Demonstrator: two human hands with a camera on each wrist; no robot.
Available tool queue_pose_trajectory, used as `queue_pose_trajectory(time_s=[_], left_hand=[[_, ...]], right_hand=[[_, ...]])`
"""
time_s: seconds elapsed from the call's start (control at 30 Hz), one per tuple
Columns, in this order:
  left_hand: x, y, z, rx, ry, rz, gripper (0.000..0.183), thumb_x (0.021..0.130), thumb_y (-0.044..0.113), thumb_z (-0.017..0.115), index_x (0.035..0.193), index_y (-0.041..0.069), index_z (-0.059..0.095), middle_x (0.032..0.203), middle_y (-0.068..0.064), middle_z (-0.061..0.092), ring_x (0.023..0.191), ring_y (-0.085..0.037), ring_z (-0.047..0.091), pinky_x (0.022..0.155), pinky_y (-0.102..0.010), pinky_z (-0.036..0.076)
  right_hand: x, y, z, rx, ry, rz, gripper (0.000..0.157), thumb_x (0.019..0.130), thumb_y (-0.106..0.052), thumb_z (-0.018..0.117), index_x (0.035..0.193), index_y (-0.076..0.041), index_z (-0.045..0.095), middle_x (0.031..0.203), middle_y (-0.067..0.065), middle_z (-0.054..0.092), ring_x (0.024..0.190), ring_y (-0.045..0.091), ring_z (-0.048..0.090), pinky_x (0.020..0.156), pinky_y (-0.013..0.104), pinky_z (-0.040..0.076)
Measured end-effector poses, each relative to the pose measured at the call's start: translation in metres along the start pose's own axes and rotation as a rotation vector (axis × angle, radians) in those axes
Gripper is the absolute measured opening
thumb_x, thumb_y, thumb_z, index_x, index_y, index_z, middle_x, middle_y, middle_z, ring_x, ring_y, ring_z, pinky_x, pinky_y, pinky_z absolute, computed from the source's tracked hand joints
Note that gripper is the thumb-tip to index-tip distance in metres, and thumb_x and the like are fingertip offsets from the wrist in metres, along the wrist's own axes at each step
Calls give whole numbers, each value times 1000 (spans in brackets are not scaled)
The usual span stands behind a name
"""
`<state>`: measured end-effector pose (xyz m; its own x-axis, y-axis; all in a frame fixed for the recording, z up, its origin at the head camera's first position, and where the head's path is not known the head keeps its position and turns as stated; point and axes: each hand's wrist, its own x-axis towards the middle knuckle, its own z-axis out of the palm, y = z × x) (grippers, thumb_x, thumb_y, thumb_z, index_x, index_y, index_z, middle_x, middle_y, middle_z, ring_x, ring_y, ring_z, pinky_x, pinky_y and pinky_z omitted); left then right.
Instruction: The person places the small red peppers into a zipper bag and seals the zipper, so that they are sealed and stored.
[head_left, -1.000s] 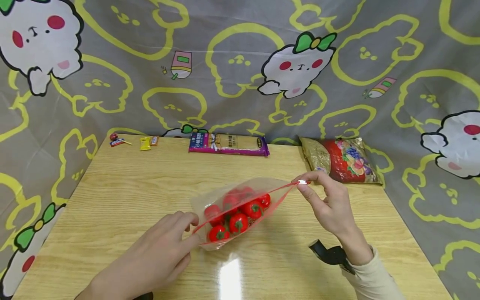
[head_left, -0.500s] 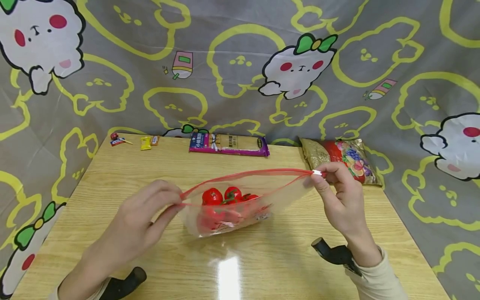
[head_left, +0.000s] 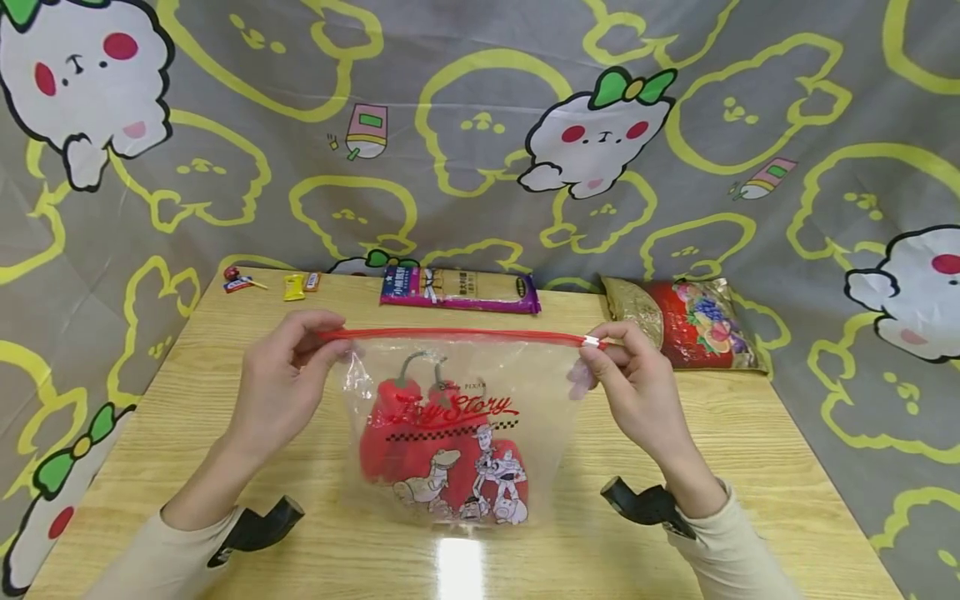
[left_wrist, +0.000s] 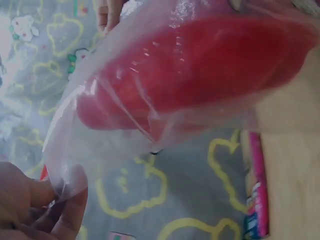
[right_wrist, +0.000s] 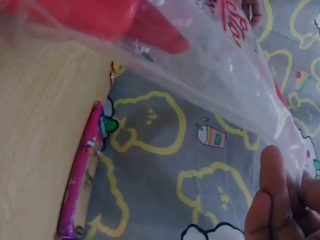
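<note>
A clear zip bag [head_left: 555,417] with a "Toy Story" print hangs upright between my hands, its print facing me. Red tomatoes [head_left: 382,450] with green stems lie inside, partly hidden by the print. In the left wrist view the tomatoes [left_wrist: 200,70] blur through the plastic. My left hand [head_left: 281,375] pinches the left end of the red zip strip [head_left: 465,334]. At the other end, my right hand [head_left: 637,387] grips the corner by the white slider [head_left: 591,342]. The strip runs nearly straight and level between them.
Along the back of the wooden table [head_left: 165,433] lie small candies [head_left: 295,287], a lollipop [head_left: 243,279], a purple-edged pasta packet [head_left: 459,290] and a gold and red bag [head_left: 686,323]. A patterned grey cloth [head_left: 465,208] rises behind and at the sides.
My left hand has taken the bag's left end and risen. The bag has gone from lying tilted with its mouth gaping to hanging upright, its top edges together. My right hand has shifted slightly.
</note>
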<state>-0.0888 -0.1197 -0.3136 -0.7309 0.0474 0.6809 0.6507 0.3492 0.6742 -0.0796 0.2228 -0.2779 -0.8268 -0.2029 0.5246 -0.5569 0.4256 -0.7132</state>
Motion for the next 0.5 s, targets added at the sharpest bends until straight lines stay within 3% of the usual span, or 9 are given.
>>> queue_pose_trajectory(time_s=[0.07, 0.23, 0.37, 0.5], left_hand=[[0, -6, 2, 8, 35, 7, 30, 74, -13, 66, 101, -1, 61, 82, -9, 67, 73, -10, 65, 62, -12, 47], [4, -12, 3, -59, 132, 30, 23, 74, -14, 66, 93, -3, 66, 78, -11, 68, 71, -7, 65, 56, -15, 45], [6, -16, 5, -122, 136, 16, 17, 73, -18, 64, 85, -5, 67, 77, -12, 65, 69, -9, 65, 63, -18, 50], [4, -20, 3, -100, 107, -3, 18, 73, -19, 63, 83, -4, 65, 77, -12, 64, 70, -10, 65, 62, -17, 49]], right_hand=[[0, 8, 1, 11, -1, -10, 13, 86, 10, 53, 98, 7, 53, 71, 15, 66, 58, 13, 65, 61, 22, 52], [2, 22, -1, -5, 102, -113, 21, 77, 16, 61, 96, 6, 61, 76, 12, 68, 68, 9, 66, 64, 17, 49], [3, 21, 3, 65, 127, -132, 21, 75, 21, 59, 93, 10, 62, 76, 19, 67, 66, 10, 66, 63, 20, 51], [2, 14, 6, 117, 136, -125, 19, 78, 23, 54, 91, 13, 63, 77, 24, 65, 64, 13, 66, 63, 23, 52]])
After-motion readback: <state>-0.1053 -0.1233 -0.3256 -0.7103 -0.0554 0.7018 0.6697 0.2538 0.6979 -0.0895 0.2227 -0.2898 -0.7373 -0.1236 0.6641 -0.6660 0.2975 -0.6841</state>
